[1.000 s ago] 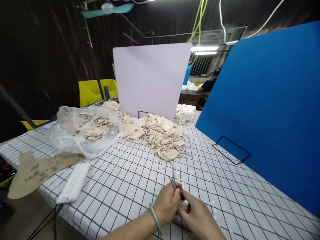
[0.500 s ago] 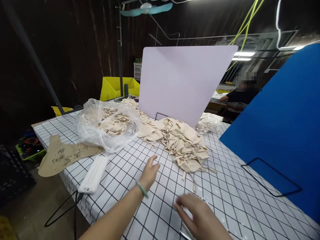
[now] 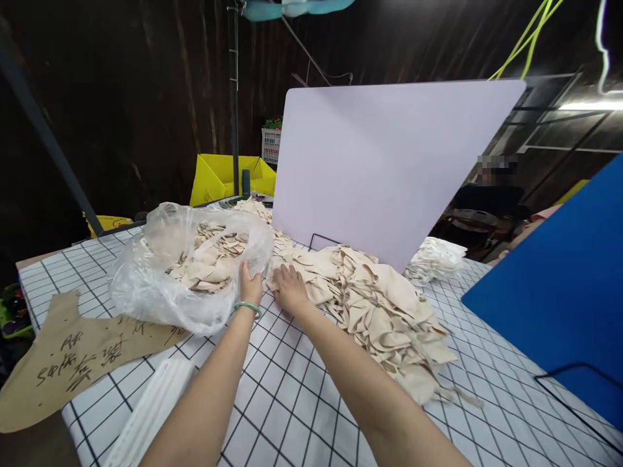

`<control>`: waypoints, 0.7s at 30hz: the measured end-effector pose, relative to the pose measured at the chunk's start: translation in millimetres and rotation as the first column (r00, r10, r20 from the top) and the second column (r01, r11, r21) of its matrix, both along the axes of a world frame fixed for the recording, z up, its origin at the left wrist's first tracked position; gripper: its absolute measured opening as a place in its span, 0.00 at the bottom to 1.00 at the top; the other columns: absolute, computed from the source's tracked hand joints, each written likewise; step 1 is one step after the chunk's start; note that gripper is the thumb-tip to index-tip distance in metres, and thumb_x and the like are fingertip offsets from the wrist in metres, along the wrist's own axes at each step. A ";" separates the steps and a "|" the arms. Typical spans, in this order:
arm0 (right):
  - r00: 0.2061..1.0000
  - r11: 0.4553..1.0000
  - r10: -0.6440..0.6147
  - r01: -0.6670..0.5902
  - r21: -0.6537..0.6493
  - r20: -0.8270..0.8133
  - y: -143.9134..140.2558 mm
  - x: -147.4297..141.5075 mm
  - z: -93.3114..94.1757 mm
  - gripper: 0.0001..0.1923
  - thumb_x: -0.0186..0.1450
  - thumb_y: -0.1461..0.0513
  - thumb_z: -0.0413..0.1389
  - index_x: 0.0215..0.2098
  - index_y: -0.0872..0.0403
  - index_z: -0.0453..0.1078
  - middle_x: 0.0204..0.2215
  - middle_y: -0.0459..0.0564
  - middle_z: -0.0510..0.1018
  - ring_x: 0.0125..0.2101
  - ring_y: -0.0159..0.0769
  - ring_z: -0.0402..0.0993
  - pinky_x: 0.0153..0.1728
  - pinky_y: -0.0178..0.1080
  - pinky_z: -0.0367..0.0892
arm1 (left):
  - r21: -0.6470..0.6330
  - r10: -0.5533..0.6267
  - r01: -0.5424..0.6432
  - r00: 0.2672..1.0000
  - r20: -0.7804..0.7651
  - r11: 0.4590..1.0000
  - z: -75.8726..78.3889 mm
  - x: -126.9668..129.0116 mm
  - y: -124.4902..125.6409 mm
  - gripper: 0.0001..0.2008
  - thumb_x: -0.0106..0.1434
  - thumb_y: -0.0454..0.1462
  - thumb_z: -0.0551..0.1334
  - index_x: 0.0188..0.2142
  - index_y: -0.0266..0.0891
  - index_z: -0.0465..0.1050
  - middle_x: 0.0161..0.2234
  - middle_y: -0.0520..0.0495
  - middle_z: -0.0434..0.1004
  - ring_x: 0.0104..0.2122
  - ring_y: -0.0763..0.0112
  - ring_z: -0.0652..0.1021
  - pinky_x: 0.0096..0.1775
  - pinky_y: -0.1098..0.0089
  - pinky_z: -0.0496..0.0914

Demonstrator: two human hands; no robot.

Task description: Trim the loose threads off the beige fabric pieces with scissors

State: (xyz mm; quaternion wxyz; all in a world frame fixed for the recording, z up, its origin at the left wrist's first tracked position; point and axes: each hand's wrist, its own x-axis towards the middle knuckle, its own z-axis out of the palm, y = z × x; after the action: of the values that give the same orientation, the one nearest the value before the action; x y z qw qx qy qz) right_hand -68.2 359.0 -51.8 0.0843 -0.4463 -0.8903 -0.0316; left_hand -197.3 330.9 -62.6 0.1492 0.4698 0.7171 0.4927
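The fabric pile (image 3: 374, 305) lies mid-worktop (image 3: 302, 415). Both hands have left the near edge and reached forward: right hand (image 3: 291, 290) now rests flat on the pile's edge, left hand (image 3: 250, 285) presses open against the bag (image 3: 189, 272).

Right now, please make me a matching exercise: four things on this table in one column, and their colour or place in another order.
Things:
1. plastic bag
2. board
3. paper pattern
4. cloth pile

Descriptions:
A. blue, at the right
B. brown, with handwriting
C. clear, touched by the left hand
D. beige, under the right hand

Pairs: 1-C, 2-A, 3-B, 4-D
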 end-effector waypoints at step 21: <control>0.885 0.891 0.443 -0.452 0.040 0.142 -22.9 -3.8 50.6 0.28 0.66 0.72 0.49 0.62 0.51 0.67 0.73 0.51 0.51 0.72 0.50 0.40 0.69 0.58 0.37 | -0.581 -0.394 0.136 0.852 -0.344 0.803 39.2 41.1 -82.9 0.16 0.70 0.41 0.61 0.55 0.38 0.70 0.54 0.40 0.73 0.49 0.61 0.78 0.49 0.56 0.76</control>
State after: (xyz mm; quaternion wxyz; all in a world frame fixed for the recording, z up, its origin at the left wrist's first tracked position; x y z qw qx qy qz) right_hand -72.0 336.1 -1.2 0.0474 -0.2227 -0.9711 -0.0721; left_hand -156.2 248.0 -23.3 0.1741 0.6077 0.7649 0.1236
